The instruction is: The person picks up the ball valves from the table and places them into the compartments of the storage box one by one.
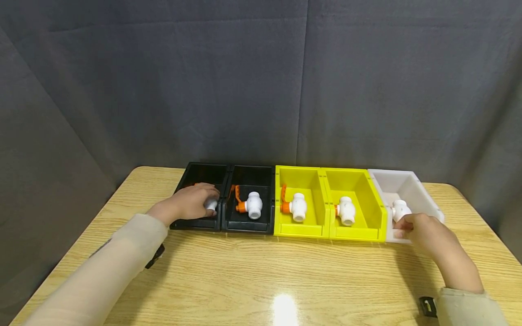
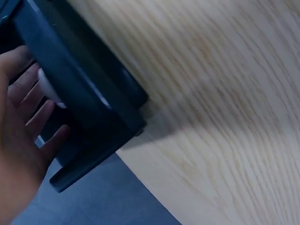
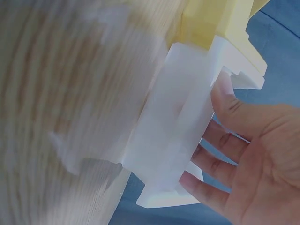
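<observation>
My left hand [image 1: 195, 202] reaches into the leftmost black bin [image 1: 196, 223]. Its fingers and thumb lie around a white ball valve [image 1: 210, 204], mostly covered by the hand; in the left wrist view a bit of the white valve [image 2: 49, 88] shows beyond the fingers. At the far right, my right hand [image 1: 426, 233] dips into the white bin [image 1: 429, 199]. Its fingertips meet the lower end of another white ball valve [image 1: 400, 209]. The bin's front wall [image 3: 171, 119] hides that valve in the right wrist view, so the grip cannot be made out.
Between the hands stand another black bin [image 1: 249, 226] and two yellow bins [image 1: 302, 232] [image 1: 354, 233], side by side. Each holds a white ball valve with orange parts [image 1: 254, 206] [image 1: 299, 207] [image 1: 346, 211]. The bins stand on a wooden table [image 1: 253, 271] before a grey curtain [image 1: 244, 90].
</observation>
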Demonstrator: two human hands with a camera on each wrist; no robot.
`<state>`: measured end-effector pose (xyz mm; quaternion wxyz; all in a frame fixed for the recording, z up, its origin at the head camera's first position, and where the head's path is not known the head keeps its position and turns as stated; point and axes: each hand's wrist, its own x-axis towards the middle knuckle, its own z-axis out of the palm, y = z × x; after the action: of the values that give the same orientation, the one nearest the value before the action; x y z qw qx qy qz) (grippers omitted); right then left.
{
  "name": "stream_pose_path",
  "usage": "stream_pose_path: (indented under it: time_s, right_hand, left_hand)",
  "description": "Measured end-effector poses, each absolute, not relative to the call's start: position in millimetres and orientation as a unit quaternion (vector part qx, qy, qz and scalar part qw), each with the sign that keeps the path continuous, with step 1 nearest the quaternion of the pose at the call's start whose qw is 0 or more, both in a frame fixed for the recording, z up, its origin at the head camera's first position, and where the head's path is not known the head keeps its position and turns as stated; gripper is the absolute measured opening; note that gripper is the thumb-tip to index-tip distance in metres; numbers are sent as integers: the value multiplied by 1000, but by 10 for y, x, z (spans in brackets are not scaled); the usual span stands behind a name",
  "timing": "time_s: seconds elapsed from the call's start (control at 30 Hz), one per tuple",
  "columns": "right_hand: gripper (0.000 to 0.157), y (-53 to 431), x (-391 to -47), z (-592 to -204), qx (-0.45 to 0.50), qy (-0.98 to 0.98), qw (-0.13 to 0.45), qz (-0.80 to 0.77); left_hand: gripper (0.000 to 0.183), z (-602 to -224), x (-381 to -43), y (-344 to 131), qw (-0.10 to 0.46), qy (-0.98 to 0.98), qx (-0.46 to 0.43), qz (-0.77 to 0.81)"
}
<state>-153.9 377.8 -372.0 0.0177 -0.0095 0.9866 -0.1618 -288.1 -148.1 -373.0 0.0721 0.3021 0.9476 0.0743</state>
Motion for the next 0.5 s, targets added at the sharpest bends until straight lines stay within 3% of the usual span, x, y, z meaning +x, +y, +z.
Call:
stream_pose_path:
  time_s: [0.3,0.5]
  right_hand:
    - [7,3797,-1516,-3681,-24,989,18,-145]
    - [23,3775,-1465,-3549,-15,990,5,-137]
  left_hand:
    - [28,-3565,-2797,-1496,23,956,248,156]
    - [31,-3524,-2660,-1406,-36,963,218,153]
